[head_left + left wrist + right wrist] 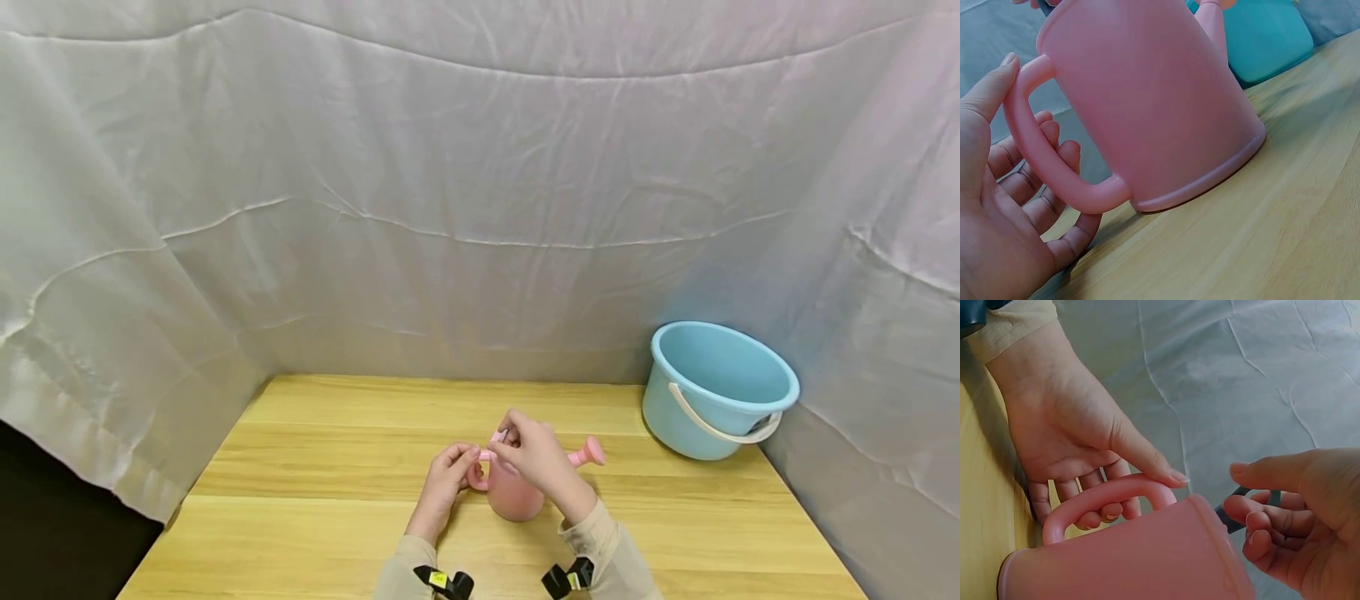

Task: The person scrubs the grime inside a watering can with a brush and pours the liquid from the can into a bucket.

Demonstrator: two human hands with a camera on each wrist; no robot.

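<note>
A pink watering can (516,498) stands upright on the wooden table, its spout (591,451) pointing right. My left hand (444,485) holds the can's handle (1034,150), thumb on its upper bend and fingers behind and around the loop. Over the can's mouth, my right hand (542,457) has its fingers curled round a dark grey thing with a loop (1230,522), which looks like a scissors handle. Its lower end is hidden behind the can's rim in the right wrist view.
At the back right corner of the wooden table (337,467) stands a light blue bucket (667,421) with a white handle hanging at its front. Grey cloth (480,167) hangs behind the table and along both sides.
</note>
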